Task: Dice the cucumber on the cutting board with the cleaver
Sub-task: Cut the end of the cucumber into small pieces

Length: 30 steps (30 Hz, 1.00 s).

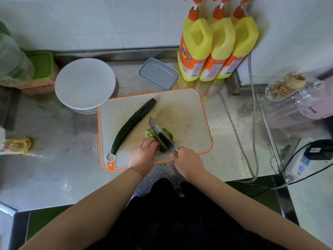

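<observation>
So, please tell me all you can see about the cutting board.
The cutting board is a pale grey rectangle, plastic by its look, with rounded corners and an orange rim. A hanging hole sits in its near left corner. It lies flat on the metal counter, stained in the middle. On it rest a whole cucumber and green pieces under the cleaver. A white bowl overlaps its far left corner.

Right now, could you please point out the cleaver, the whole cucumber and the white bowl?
cleaver point(161, 135), head view, blade flat.
whole cucumber point(132, 125), head view, mid-length skin.
white bowl point(84, 83), head view, inner base.
</observation>
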### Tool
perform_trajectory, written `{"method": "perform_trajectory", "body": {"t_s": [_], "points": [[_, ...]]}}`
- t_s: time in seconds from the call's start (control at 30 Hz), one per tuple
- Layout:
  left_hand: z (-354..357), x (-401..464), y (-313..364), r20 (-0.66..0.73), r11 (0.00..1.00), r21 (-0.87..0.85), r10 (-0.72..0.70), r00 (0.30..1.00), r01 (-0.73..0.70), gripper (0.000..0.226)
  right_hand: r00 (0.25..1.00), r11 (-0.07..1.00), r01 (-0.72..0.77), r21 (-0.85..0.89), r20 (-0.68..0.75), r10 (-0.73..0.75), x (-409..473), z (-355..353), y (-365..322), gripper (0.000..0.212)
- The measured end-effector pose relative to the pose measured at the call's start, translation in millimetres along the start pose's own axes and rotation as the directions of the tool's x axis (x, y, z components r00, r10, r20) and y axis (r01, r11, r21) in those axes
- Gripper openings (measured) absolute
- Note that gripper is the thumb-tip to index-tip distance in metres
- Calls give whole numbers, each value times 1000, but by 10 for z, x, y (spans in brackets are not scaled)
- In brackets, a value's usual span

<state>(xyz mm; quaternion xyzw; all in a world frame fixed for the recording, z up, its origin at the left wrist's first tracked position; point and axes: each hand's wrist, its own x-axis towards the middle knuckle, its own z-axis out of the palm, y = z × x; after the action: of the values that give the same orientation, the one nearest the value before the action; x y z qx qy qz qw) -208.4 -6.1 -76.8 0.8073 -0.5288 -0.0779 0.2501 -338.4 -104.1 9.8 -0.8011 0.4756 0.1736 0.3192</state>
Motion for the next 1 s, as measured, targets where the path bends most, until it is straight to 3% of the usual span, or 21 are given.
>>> {"method": "perform_trajectory", "body": {"t_s": [0.33,0.6,1.0], "points": [[10,83,-182,-33,978,13,209,977,-209,11,998,997,55,-53,-30,-57,-86,17,-73,29],[-18,105,-193,-22,980,-66,189,982,-190,25,998,993,48,-104,-26,-51,-72,43,-112,21],[-1,117,-238,-34,967,-89,237,971,-239,16,1000,993,23,-114,12,-22,86,92,-234,21]]}}
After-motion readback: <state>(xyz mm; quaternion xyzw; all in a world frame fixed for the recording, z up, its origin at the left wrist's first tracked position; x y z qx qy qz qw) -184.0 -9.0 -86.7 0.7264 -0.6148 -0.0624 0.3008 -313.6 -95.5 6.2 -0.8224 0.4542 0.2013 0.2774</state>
